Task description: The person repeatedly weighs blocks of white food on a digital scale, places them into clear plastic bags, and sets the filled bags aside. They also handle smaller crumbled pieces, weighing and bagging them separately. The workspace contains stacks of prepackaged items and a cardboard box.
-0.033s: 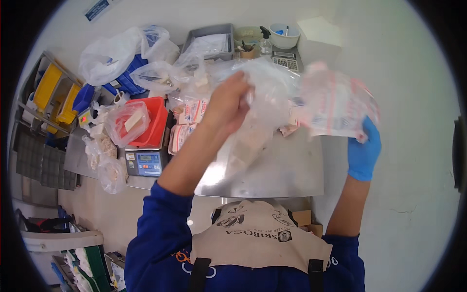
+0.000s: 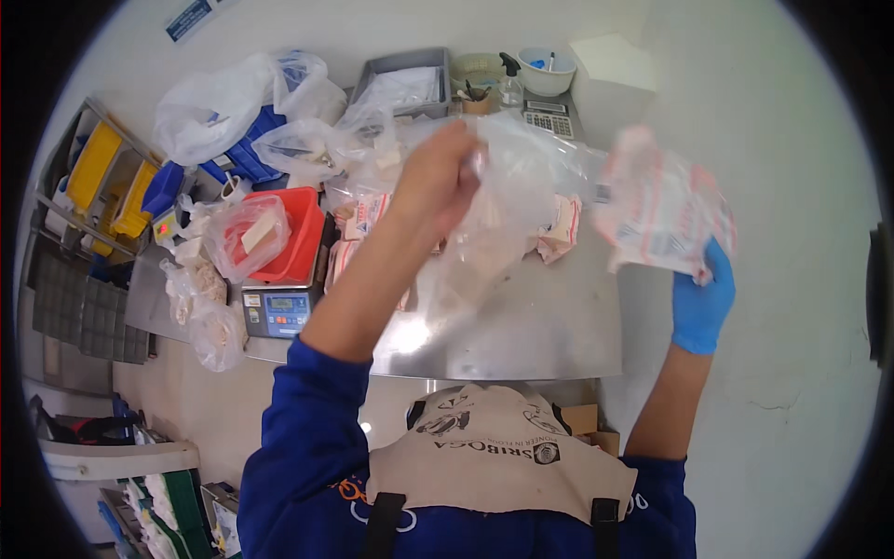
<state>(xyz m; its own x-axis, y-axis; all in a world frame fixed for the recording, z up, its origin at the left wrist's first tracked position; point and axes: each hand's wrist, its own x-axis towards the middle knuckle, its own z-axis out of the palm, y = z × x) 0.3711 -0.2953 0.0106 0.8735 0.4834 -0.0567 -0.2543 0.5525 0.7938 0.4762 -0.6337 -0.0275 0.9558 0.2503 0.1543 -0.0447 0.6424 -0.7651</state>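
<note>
Head view: the bare left hand (image 2: 438, 182) pinches the top of a clear plastic bag (image 2: 507, 210), lifting it above the steel bench (image 2: 549, 326) so it hangs open. The gloved right hand (image 2: 700, 298) grips a red-and-white packet (image 2: 661, 210) just beside it.

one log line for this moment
left hand: holds clear plastic bag | right hand: blue glove, holds printed packet | below: steel table
</note>
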